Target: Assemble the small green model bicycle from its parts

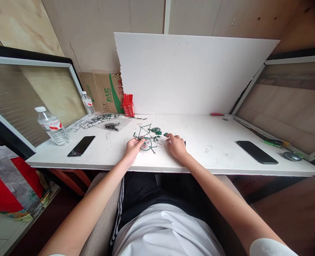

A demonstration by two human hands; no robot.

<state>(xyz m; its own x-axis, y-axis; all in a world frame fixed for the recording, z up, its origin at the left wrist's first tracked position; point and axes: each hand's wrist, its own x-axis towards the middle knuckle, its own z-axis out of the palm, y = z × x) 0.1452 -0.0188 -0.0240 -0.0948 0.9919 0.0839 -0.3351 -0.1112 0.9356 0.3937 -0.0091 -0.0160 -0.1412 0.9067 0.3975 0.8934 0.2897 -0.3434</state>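
Note:
A toy-sized green model bicycle wheel, with fork and handlebar pieces attached, is pinched in the fingers of my left hand, just above the table. Right behind it lies a thin green bicycle frame. My right hand rests on the table, fingers curled, with its fingertips at a small green piece. Between the hands are another model wheel, a green block-like part and several tiny green bits. A small dark item peeks out beside the right hand.
Parts frames and a clear bag of dark parts lie at the back left. Nearby stand water bottles, a carton and a red box. Phones flank the hands. A mouse sits far right.

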